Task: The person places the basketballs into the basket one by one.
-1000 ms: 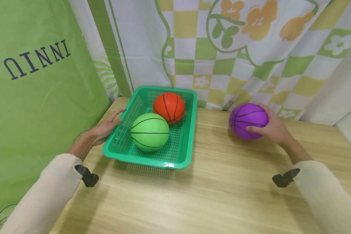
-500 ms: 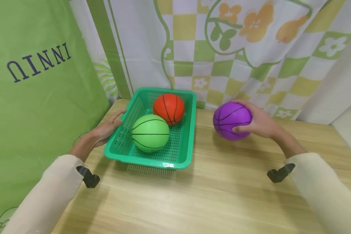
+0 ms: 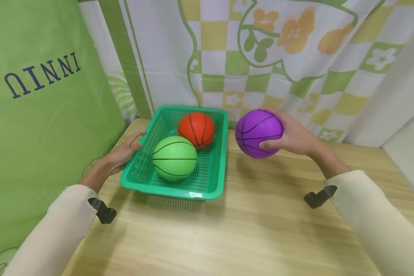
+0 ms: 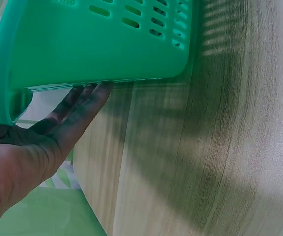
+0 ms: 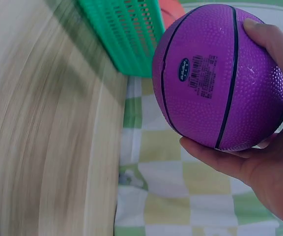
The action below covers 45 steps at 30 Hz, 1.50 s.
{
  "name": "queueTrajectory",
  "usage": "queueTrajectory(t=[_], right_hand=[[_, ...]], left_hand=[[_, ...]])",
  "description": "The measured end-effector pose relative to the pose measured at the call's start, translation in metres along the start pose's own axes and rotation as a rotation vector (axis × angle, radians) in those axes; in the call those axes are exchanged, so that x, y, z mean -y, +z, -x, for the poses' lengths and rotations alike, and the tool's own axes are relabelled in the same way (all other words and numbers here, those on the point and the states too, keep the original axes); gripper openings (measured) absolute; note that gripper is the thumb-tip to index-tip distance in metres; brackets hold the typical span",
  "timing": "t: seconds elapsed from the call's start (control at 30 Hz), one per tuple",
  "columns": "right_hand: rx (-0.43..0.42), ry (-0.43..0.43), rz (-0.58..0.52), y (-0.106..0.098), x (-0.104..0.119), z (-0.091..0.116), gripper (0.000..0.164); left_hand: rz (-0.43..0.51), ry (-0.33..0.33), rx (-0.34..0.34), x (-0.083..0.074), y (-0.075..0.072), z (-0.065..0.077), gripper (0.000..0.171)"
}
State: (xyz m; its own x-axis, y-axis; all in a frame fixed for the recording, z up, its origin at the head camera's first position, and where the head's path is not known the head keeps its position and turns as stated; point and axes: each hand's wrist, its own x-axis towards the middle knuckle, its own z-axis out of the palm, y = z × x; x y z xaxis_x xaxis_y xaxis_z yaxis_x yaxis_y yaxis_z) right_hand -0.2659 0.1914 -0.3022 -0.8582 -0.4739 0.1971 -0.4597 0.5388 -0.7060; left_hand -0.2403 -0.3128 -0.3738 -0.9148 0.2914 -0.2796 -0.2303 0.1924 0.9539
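In the head view a purple toy basketball is held clear of the table by my right hand, thumb on the near side and fingers around the far side. The right wrist view shows the same basketball with printed markings facing the camera. My left hand touches the left side of a green plastic basket. Its fingers lie fairly straight against the outer wall below the rim in the left wrist view. Inside the basket sit a light green basketball and, behind it, a red basketball.
Under the basket is a light wooden table. A patterned curtain hangs along its back edge. Green fabric with lettering covers the left side, and a pale wall stands at the right.
My right hand has carried the purple basketball left towards the basket and raised it off the table. The left hand stays at the basket's side, and the head view has shifted slightly.
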Motion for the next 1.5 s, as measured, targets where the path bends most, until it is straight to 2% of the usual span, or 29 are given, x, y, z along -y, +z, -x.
queueTrajectory(t=[0.33,0.7,1.07,1.23,1.5], right_hand=[[-0.035,-0.114,-0.031,0.017,0.023,-0.023,0.097],[0.038,-0.153,-0.041,0.046,0.052,-0.049,0.098],[0.029,-0.24,0.002,0.07,0.052,-0.07,0.098],[0.052,-0.224,0.06,0.084,0.051,-0.073,0.1],[0.061,-0.213,0.049,0.1,0.053,-0.076,0.105]], left_hand=[[-0.011,-0.017,-0.007,-0.001,0.001,-0.002,0.056],[-0.024,-0.01,-0.008,0.002,-0.001,0.001,0.056],[-0.011,-0.019,0.0,-0.001,0.001,0.001,0.057],[-0.013,-0.024,-0.008,0.0,0.001,0.001,0.057],[-0.008,-0.013,-0.012,0.0,0.003,0.0,0.056]])
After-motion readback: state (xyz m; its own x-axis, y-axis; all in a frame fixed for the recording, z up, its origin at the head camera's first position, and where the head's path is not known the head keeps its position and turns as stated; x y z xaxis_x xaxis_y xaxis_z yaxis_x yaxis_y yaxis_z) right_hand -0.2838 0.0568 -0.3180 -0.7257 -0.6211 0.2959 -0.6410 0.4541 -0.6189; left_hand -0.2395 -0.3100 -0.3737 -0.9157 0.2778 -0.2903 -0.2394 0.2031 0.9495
